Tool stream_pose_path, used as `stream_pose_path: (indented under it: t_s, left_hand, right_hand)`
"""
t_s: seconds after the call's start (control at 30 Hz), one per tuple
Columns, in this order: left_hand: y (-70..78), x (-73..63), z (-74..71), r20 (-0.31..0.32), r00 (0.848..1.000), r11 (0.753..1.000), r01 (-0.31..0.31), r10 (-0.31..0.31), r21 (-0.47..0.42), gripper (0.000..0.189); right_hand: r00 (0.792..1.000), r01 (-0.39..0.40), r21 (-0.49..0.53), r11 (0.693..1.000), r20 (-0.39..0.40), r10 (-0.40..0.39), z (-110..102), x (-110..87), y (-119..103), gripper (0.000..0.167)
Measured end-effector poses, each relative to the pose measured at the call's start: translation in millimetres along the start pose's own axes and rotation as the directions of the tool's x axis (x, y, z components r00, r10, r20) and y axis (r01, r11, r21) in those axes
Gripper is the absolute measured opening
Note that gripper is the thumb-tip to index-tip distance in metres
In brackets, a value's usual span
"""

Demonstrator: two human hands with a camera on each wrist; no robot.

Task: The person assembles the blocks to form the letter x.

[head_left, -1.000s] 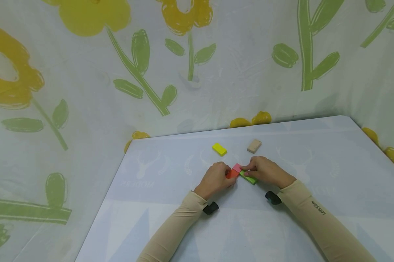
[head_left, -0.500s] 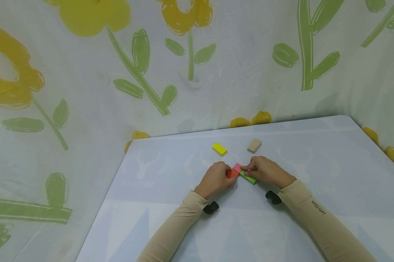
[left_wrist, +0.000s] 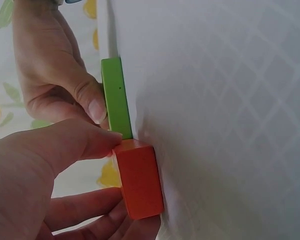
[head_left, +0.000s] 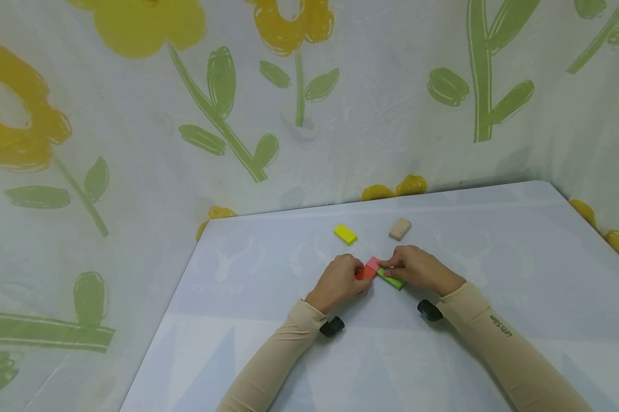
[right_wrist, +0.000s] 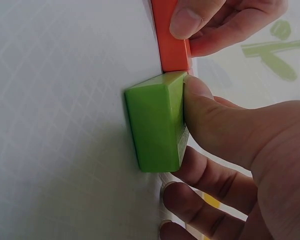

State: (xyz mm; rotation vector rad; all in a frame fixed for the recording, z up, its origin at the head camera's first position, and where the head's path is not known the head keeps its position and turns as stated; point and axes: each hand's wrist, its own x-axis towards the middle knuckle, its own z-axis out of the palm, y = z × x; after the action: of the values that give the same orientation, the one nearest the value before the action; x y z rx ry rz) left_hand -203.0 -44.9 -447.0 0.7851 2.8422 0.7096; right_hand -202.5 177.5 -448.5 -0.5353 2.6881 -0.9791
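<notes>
Three blocks touch in the middle of the table: an orange block [head_left: 366,273], a pink block [head_left: 373,263] and a green block [head_left: 392,280]. My left hand [head_left: 339,279] pinches the orange block; in the left wrist view its thumb lies at the end beside the green block and its fingers at the far side. With my right hand [head_left: 417,269] I hold the green block, thumb on its upper face and fingers behind its far end. Green and orange ends meet at a corner. Fingers partly cover the pink block in the head view.
Beyond the hands lie a yellow block [head_left: 345,234] on the left and a plain wooden block [head_left: 400,229] on the right, both flat. The pale patterned table [head_left: 443,366] ends at a back edge before a flower-printed curtain [head_left: 371,114].
</notes>
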Motion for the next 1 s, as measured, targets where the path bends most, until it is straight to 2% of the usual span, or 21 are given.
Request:
stream_pose_path:
  t_s: [0.37,0.67,0.83,1.0]
  left_hand:
    - [0.0,0.4,0.2,0.018,0.999,1.0,0.03,-0.03,-0.006,0.023]
    - [-1.6,-1.1,-4.4,0.003,0.998,0.997,0.059,-0.059,0.059,0.032]
    - [-1.3,-0.2,-6.7,-0.013,0.999,0.997,0.041,-0.04,0.071,0.033]
    - [-0.5,0.0,-10.9,0.001,0.999,0.998,0.04,-0.04,0.045,0.034]
  right_hand:
    - [1.0,0.008,0.001,1.0,0.003,-0.008,-0.2,0.8,1.7,0.034]
    - [1.0,0.011,-0.002,1.0,0.002,-0.011,-0.2,-0.2,0.7,0.033]
    - [1.0,-0.001,0.006,1.0,-0.004,0.001,0.1,-0.7,-0.3,0.033]
    - [1.0,0.001,0.008,1.0,-0.004,-0.001,0.0,-0.7,-0.4,0.034]
